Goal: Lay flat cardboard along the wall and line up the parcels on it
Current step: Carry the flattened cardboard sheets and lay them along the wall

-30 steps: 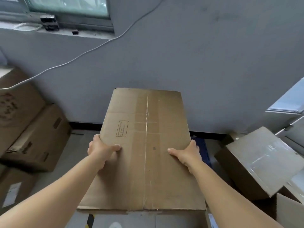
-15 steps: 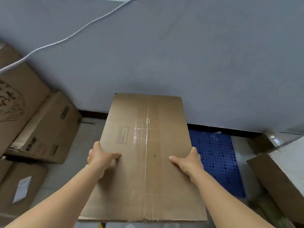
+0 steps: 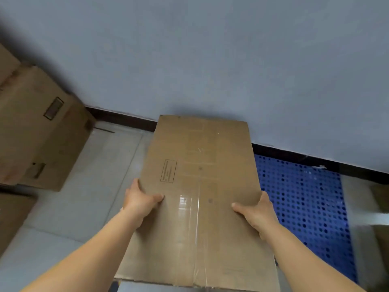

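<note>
Above the floor (image 3: 69,207) by the wall (image 3: 210,60), I hold a flattened cardboard sheet (image 3: 202,197) level, my left hand (image 3: 141,202) gripping its left edge and my right hand (image 3: 255,212) its right, thumbs on top. I judge I'm at the laying step: its far edge nears the black skirting (image 3: 126,121), partly over a blue perforated pallet (image 3: 305,207). Next it needs lowering flat, square against the wall; stacked parcels (image 3: 37,133) wait at the left.
</note>
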